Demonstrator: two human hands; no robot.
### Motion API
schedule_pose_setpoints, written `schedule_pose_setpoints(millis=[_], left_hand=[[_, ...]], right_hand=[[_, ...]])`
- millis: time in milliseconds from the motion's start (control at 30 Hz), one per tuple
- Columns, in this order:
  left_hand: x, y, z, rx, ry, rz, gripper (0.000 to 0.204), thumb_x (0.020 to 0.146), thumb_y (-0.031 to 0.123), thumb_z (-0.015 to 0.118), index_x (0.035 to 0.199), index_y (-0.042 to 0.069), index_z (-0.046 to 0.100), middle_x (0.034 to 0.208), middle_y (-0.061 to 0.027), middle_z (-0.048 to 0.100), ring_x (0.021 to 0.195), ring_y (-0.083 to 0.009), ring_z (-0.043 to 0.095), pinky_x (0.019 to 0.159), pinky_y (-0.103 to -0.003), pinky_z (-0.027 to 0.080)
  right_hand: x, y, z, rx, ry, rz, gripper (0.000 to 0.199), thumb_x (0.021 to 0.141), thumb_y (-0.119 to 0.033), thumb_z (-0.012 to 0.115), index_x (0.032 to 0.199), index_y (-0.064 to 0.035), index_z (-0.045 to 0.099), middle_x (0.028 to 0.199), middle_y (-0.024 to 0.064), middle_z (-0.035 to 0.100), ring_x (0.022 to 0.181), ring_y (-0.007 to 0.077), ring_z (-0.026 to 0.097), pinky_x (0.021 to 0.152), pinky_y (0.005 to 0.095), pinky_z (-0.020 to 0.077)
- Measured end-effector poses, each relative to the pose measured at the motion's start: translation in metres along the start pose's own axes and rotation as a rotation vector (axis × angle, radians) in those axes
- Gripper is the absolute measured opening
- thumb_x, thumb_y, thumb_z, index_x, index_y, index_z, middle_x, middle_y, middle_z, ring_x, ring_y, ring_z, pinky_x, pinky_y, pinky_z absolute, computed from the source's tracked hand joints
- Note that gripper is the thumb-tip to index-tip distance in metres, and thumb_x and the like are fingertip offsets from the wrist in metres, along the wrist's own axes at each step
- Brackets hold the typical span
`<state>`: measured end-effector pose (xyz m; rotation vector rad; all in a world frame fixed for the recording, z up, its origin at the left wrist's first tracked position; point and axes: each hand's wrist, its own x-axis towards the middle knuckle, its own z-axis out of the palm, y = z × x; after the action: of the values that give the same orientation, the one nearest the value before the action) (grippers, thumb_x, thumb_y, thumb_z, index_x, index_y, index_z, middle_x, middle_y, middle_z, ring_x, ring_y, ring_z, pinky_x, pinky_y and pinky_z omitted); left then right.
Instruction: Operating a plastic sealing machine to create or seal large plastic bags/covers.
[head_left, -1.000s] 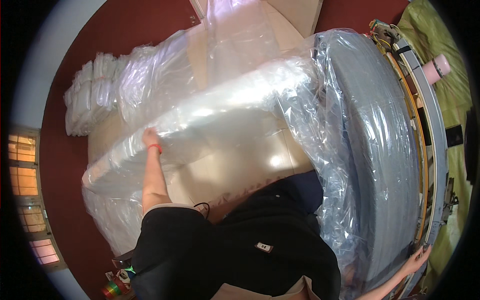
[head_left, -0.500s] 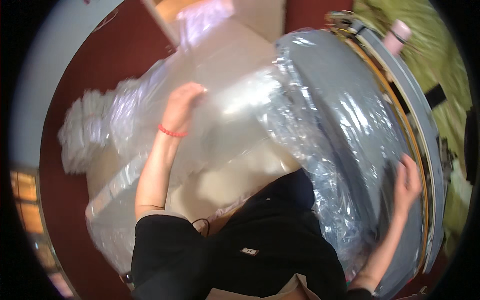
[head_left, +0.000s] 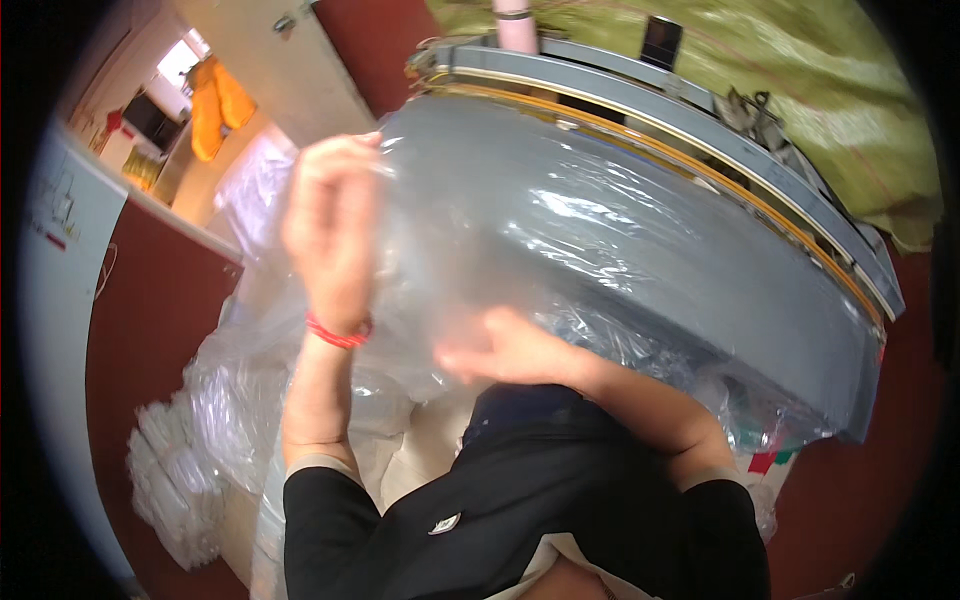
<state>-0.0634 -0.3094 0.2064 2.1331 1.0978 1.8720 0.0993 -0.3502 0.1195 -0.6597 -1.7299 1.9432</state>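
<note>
Left hand (head_left: 335, 225), raised, and right hand (head_left: 500, 350), nearer and rightward, at clear film (head_left: 400, 275); blurred, grip of both indeterminable

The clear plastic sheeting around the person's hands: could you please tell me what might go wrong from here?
The clear plastic sheeting might snag on the red bracelet at the wrist of the left hand. The pink cylinder by the grey rail could topple if bumped.

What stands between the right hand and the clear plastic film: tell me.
Nothing visible: the right hand is close to the clear plastic film, though blur hides whether its fingers touch it.
</note>
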Motion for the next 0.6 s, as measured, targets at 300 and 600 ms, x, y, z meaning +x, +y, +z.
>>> schedule_pose_setpoints(millis=[300,600], left_hand=[[0.047,-0.087,-0.003,0.052,0.323,-0.026,0.009,0.089,0.011,0.044,0.086,0.003,0.047,0.076,-0.0003,0.049,0.064,-0.0055,0.045,0.057,-0.019,0.040],[-0.003,0.000,0.153,-1.031,-0.748,-0.313,0.038,0.073,0.015,0.064,0.102,0.003,0.041,0.068,0.0014,0.048,0.058,-0.0055,0.045,0.054,-0.019,0.038]], right_hand=[[-0.303,0.048,-0.092,-0.437,1.035,0.227,0.015,0.063,0.003,0.059,0.075,-0.0051,0.060,0.062,-0.0002,0.056,0.058,0.0072,0.050,0.051,0.0229,0.0417],[-0.613,0.052,-0.062,-0.657,2.323,-0.531,0.019,0.085,-0.017,0.046,0.096,-0.0050,0.056,0.087,0.0032,0.054,0.079,0.0125,0.051,0.070,0.0254,0.0416]])
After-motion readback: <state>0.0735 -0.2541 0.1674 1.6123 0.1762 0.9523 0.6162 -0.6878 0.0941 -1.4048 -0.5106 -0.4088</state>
